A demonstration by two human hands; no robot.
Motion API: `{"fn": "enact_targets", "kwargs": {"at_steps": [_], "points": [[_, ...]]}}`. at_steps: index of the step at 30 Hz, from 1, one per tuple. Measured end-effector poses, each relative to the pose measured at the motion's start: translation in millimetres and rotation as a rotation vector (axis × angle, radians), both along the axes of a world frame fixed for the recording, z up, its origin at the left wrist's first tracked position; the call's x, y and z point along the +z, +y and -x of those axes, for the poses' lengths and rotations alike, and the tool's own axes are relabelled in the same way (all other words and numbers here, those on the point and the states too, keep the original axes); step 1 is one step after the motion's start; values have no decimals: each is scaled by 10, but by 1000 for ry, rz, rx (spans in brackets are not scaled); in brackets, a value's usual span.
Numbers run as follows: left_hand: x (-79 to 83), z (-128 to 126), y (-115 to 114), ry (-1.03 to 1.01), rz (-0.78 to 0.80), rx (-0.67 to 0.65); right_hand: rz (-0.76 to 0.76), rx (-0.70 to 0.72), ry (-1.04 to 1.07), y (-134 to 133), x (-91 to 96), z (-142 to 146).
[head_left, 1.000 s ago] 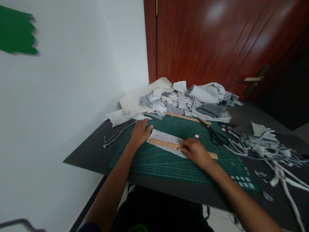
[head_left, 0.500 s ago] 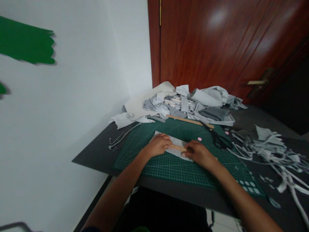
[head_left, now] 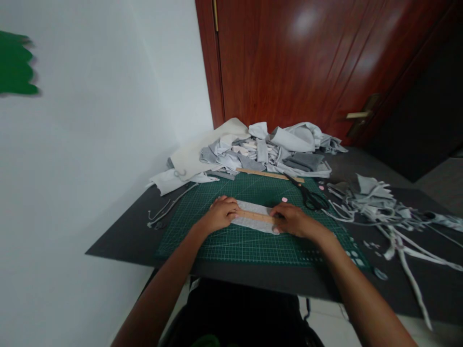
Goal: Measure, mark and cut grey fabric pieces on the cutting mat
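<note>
A light grey strip of fabric [head_left: 255,224] lies on the green cutting mat [head_left: 231,248], with a wooden ruler [head_left: 256,215] lengthwise on top of it. My left hand [head_left: 222,213] is closed at the ruler's left end, its fingertips pressing on the wood and cloth. At the other end my right hand [head_left: 291,219] grips the ruler, with its thumb at the fabric's lower edge. Both ends of the ruler are hidden under my fingers. Just beyond my right hand, a small pink piece [head_left: 284,199] rests on the mat.
Black scissors [head_left: 313,198] lie at the mat's right, touching a second wooden ruler [head_left: 269,174]. Behind them is a heap of grey and white fabric [head_left: 253,152] against the door [head_left: 271,62]. Scraps and cords [head_left: 383,207] spread over the right side of the dark table [head_left: 123,236].
The view has shifted to the right. Fabric and ruler have turned closer to level, and my hands stand farther apart, leaving more of the ruler showing between them.
</note>
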State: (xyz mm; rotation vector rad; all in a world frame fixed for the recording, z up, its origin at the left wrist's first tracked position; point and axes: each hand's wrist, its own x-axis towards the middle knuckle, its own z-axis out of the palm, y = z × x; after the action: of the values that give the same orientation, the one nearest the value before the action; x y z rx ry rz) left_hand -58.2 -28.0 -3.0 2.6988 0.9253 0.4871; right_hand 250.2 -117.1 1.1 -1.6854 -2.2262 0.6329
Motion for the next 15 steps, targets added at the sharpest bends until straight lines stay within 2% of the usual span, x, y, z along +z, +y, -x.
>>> {"fn": "enact_targets", "kwargs": {"at_steps": [3, 6, 9, 11, 13, 15], "points": [[60, 12, -105, 58, -30, -6, 56, -14, 0, -12, 22, -35], [105, -39, -221, 103, -83, 56, 88, 1, 5, -24, 40, -55], [107, -133, -316, 49, -152, 68, 85, 17, 1, -37, 60, -55], [92, -196, -359, -9, -152, -25, 81, 17, 0, -45, 79, -45], [78, -250, -391, -24, -98, -162, 82, 15, 7, -51, 101, -37], [74, -302, -419, -9, -48, -246, 83, 20, 9, -56, 117, -42]]}}
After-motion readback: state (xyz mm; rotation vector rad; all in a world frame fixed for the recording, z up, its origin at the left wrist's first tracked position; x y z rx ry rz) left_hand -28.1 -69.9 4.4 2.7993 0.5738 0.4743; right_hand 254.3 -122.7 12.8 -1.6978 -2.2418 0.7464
